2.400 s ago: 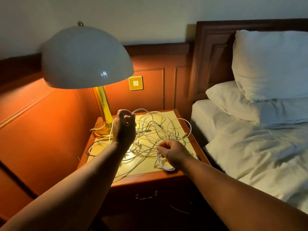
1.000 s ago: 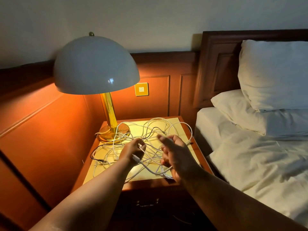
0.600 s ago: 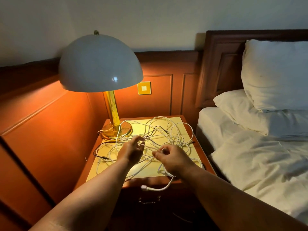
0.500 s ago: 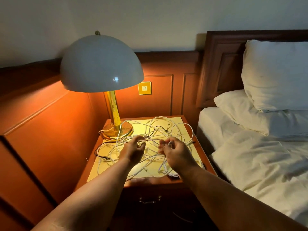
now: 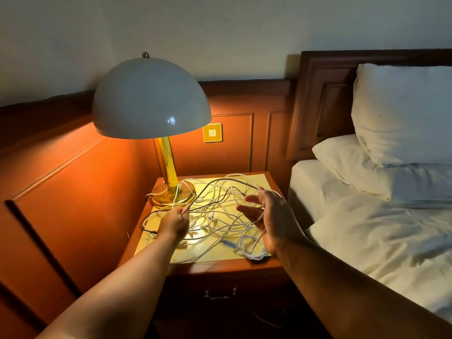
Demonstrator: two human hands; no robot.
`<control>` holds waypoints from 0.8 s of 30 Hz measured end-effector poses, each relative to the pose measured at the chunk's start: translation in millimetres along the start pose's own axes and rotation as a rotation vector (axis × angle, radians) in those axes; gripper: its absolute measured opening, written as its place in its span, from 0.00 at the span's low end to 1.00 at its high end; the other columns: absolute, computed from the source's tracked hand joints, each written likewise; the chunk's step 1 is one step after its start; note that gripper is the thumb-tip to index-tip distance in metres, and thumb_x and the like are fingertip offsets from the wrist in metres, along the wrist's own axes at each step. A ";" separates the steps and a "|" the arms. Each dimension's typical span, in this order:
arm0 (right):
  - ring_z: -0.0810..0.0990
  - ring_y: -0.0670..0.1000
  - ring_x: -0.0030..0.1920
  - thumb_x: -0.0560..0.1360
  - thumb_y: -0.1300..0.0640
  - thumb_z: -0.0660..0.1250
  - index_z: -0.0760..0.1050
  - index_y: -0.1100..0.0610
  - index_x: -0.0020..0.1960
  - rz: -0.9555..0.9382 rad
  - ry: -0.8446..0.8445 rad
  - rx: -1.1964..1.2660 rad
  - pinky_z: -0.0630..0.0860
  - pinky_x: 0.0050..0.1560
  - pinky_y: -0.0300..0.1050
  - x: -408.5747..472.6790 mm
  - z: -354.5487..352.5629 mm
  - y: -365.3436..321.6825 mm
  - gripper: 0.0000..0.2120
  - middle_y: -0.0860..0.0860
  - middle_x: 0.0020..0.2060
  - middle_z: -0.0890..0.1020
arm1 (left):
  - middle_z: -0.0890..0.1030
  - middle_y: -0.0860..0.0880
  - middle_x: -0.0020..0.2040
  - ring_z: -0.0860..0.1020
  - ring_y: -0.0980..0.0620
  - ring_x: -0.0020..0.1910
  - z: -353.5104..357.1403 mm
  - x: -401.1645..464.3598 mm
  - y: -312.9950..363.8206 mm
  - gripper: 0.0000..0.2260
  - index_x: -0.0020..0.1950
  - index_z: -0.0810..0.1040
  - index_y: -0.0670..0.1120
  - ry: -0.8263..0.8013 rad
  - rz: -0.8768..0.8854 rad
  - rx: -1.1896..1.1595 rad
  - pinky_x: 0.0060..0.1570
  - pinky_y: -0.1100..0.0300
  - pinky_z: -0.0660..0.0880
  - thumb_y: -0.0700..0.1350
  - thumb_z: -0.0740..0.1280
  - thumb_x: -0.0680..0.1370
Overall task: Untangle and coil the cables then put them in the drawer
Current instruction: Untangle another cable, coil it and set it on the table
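A tangle of white cables [image 5: 215, 216], with a thin black cable [image 5: 146, 222] among them, is spread over the nightstand top [image 5: 203, 261]. My left hand [image 5: 175, 222] pinches a white strand at the pile's left side and lifts it. My right hand [image 5: 270, 216] hovers at the pile's right with fingers spread, and a white cable loop hangs across its palm and fingers. A small coil of white cable [image 5: 252, 249] lies at the front right corner. The drawer [image 5: 220, 294] below, with a metal handle, is closed.
A domed lamp [image 5: 151, 99] on a brass stem and base [image 5: 172, 194] stands at the nightstand's back left, touching the cables. Wood panelling with a wall switch [image 5: 212, 132] lies behind. The bed [image 5: 379, 228] with pillows [image 5: 403, 113] is close on the right.
My hands have moved apart. The left hand drew its strand out to the left, and the right hand opened its fingers and shifted right with a cable loop draped over it.
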State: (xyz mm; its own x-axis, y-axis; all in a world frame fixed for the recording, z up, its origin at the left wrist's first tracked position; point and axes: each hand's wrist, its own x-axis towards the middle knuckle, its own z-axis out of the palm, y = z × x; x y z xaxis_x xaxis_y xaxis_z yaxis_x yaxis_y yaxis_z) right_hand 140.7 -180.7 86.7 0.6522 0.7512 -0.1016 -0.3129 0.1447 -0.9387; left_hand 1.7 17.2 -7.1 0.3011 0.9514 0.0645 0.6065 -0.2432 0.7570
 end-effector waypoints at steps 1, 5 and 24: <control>0.86 0.55 0.47 0.82 0.52 0.62 0.76 0.53 0.49 0.010 -0.001 0.017 0.78 0.59 0.51 -0.7 0.4 1.5 0.07 0.53 0.50 0.84 | 0.81 0.43 0.46 0.77 0.40 0.48 -2.0 -0.3 4.6 0.14 0.45 0.76 0.45 0.036 0.014 -0.042 0.44 0.50 0.70 0.51 0.58 0.84; 0.84 0.51 0.51 0.80 0.53 0.64 0.76 0.55 0.54 0.047 -0.058 -0.131 0.79 0.54 0.45 4.1 -4.2 15.2 0.06 0.54 0.56 0.81 | 0.79 0.48 0.40 0.76 0.44 0.43 -10.9 -6.7 31.6 0.08 0.46 0.77 0.49 0.151 0.065 -0.300 0.40 0.54 0.70 0.48 0.62 0.82; 0.70 0.45 0.28 0.80 0.46 0.63 0.71 0.56 0.59 -0.050 0.016 -0.439 0.68 0.25 0.37 -12.9 -17.0 -27.2 0.15 0.55 0.50 0.80 | 0.82 0.50 0.48 0.80 0.52 0.45 -76.3 -38.6 123.2 0.06 0.55 0.82 0.45 0.050 0.531 -0.200 0.48 0.57 0.77 0.41 0.66 0.80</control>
State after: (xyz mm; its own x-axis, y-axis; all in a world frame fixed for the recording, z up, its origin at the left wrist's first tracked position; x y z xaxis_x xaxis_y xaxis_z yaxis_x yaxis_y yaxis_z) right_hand 152.6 -205.3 108.0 0.6704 0.7399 -0.0547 0.0399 -0.1095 -0.9932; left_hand 8.6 -35.1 133.3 0.4886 0.7173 0.4968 0.2291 -0.6548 0.7202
